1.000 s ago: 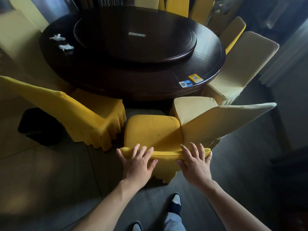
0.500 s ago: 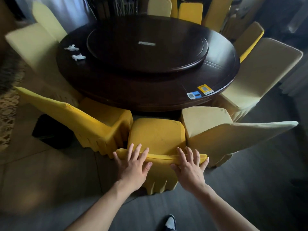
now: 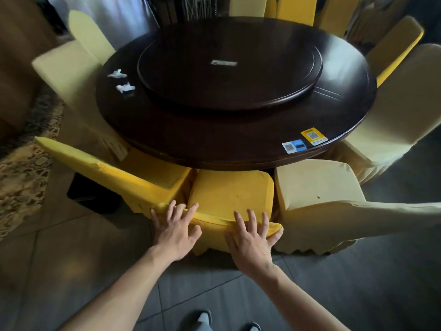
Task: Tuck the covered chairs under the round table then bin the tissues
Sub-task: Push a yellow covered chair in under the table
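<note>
The bright yellow covered chair (image 3: 231, 189) stands right before me, its seat front just under the edge of the dark round table (image 3: 191, 139). My left hand (image 3: 175, 231) and my right hand (image 3: 251, 240) press on the top of its backrest, fingers spread and fairly straight over the edge. Two crumpled white tissues (image 3: 117, 74) (image 3: 125, 87) lie on the table's far left, beside the raised turntable (image 3: 229, 75).
A yellow chair (image 3: 114, 173) angles in on the left and a pale one (image 3: 315, 187) on the right, both close against mine. More covered chairs ring the table. A black bin (image 3: 93, 199) sits on the floor at left, near a patterned rug (image 3: 21, 175).
The yellow chair has slid forward toward the table with both hands on its backrest, and its seat now reaches the table edge. I have stepped closer.
</note>
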